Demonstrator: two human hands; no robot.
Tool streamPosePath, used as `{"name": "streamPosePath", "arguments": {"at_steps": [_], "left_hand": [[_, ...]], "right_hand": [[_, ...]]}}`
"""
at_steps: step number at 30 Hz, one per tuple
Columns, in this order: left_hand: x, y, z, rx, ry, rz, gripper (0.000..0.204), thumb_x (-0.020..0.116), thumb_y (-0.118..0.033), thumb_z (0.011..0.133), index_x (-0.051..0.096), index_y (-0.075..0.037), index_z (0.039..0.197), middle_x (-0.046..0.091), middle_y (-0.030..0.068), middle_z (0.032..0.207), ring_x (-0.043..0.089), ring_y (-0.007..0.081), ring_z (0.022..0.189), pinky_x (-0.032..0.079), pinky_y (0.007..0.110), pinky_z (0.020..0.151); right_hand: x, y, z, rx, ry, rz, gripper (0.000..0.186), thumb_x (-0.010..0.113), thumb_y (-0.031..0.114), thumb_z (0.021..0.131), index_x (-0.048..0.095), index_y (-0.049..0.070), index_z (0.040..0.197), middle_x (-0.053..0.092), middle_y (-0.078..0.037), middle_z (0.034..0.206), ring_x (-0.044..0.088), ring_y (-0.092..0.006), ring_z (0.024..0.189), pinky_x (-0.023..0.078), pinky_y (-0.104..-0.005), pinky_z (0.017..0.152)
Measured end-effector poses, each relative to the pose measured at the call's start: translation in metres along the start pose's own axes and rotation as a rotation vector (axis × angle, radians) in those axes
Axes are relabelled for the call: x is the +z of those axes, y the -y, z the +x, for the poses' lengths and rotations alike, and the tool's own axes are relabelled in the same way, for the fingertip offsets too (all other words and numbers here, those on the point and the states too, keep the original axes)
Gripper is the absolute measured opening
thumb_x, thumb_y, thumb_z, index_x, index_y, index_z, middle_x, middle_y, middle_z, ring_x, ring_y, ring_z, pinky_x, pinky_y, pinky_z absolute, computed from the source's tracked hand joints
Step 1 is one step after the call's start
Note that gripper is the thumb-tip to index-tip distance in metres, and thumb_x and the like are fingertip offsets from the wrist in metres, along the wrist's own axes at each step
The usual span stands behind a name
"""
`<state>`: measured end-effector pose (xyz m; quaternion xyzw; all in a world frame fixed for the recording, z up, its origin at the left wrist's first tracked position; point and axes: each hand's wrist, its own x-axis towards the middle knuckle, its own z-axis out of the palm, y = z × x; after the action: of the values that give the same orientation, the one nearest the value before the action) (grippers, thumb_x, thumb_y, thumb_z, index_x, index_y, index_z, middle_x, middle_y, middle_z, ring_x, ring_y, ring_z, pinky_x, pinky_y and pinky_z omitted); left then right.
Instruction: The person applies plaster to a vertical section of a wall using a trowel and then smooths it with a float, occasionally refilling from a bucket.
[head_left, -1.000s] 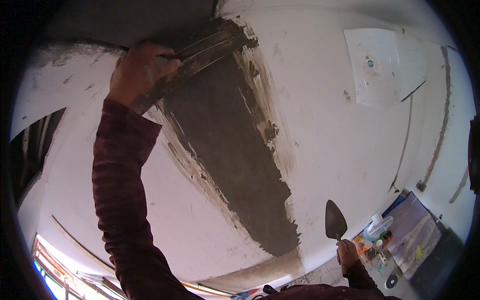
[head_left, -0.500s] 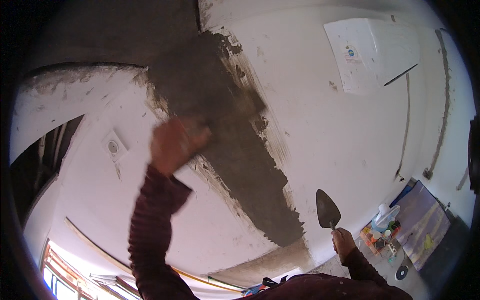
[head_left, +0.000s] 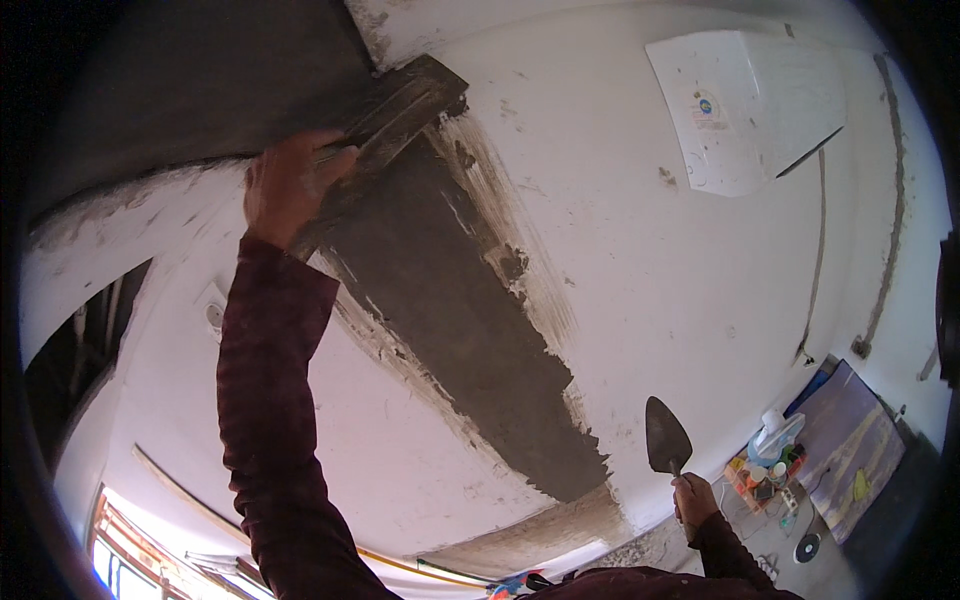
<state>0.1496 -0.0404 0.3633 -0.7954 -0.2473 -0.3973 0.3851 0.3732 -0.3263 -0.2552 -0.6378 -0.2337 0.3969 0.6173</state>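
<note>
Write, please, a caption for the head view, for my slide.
The left hand holds a long board across a grey strip on a white wall; the right hand holds a pointed trowel.

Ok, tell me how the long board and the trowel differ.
The long board is straight-edged; the trowel has a shorter blade narrowing to a rounded tip. The long board slants across the dark strip on the wall, while the trowel appears right of that strip, tip up. The left hand grips the long board; the right hand grips the trowel. Both tools look dark.
</note>
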Motion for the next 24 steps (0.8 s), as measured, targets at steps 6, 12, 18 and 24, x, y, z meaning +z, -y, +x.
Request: {"name": "streamPosePath", "arguments": {"at_steps": [6, 12, 18, 24], "left_hand": [[-0.005, 0.009, 0.012, -0.069, 0.115, -0.072, 0.044, 0.070, -0.047, 0.082, 0.075, -0.012, 0.108, 0.074, 0.0141, 0.098, 0.070, 0.0328, 0.092, 0.051, 0.039, 0.084], [0.006, 0.014, 0.007, -0.031, 0.204, -0.156, 0.045, 0.076, -0.038, 0.079, 0.074, -0.003, 0.106, 0.073, 0.0191, 0.097, 0.070, 0.0298, 0.090, 0.051, 0.037, 0.083], [0.010, -0.042, -0.059, -0.199, 0.355, -0.232, 0.044, 0.078, -0.034, 0.080, 0.073, 0.000, 0.107, 0.073, 0.0200, 0.089, 0.072, 0.0265, 0.080, 0.053, 0.034, 0.076], [0.045, -0.072, -0.124, -0.230, 0.404, -0.172, 0.042, 0.081, -0.028, 0.079, 0.072, -0.001, 0.110, 0.074, 0.0204, 0.095, 0.074, 0.0243, 0.083, 0.055, 0.032, 0.074]], "right_hand": [[0.000, -0.005, 0.021, 0.023, 0.031, 0.007, 0.025, 0.051, 0.025, 0.095, 0.056, 0.001, 0.088, 0.047, -0.003, 0.056, 0.045, -0.0141, 0.039, 0.039, -0.0303, 0.037], [0.012, -0.032, 0.045, 0.089, 0.101, 0.064, 0.029, 0.050, 0.027, 0.097, 0.057, 0.000, 0.090, 0.049, -0.005, 0.055, 0.046, -0.0160, 0.038, 0.037, -0.0323, 0.036], [0.020, -0.072, 0.065, 0.035, 0.256, -0.059, 0.032, 0.052, 0.029, 0.099, 0.058, 0.000, 0.086, 0.049, -0.007, 0.051, 0.046, -0.0172, 0.037, 0.037, -0.0333, 0.036], [-0.006, -0.163, 0.065, -0.415, 0.274, -0.450, 0.030, 0.058, 0.026, 0.095, 0.065, 0.001, 0.112, 0.065, -0.023, 0.105, 0.063, -0.0388, 0.096, 0.052, -0.0482, 0.085]]}}
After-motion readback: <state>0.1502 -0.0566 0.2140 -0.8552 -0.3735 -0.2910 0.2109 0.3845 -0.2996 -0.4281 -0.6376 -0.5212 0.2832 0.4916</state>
